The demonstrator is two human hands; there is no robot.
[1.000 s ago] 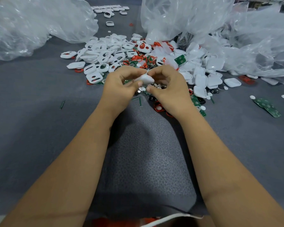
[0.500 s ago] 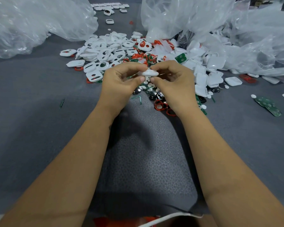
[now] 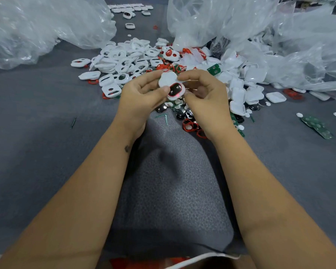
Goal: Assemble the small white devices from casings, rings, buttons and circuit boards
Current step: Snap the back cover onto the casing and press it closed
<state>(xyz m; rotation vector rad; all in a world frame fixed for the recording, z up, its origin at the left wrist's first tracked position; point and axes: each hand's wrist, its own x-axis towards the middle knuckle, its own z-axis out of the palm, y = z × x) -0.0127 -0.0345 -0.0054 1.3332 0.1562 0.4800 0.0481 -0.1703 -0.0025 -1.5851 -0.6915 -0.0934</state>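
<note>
- Both bare forearms reach forward from the bottom corners and converge toward the middle, wrists lifted above the grey felt-covered worktop (image 3: 37,117).
- The left hand (image 3: 142,96) is turned palm-up and slightly inward; its thumb presses on the near left edge of the small white oval casing with a red ring and dark inset (image 3: 174,88), while its forefinger curls over the top left of the piece.
- The right hand (image 3: 204,94) mirrors it, knuckles toward 12 o'clock, forefinger hooked over the casing's upper right and thumb tucked under its right edge. Both hands pinch the piece between them.
- The casing is held in the air at the scene's centre, tilted so the face with the red ring and two pale spots looks back at the camera; a plain white half rises behind it.
- Directly beyond the hands, at 12 o'clock, lies the heap of loose white plastic casings (image 3: 124,61) mixed with red rubber rings (image 3: 167,66).
- A small green circuit board (image 3: 213,69) sits at 1 o'clock from the hands, beside white square lids (image 3: 254,74).
- Under the hands lie round black-and-silver buttons (image 3: 180,113) and more red rings.
- A long green circuit board strip (image 3: 316,127) rests apart at 3 o'clock.
- Crumpled clear plastic bags (image 3: 43,26) fill the 10 and 2 o'clock corners.
</note>
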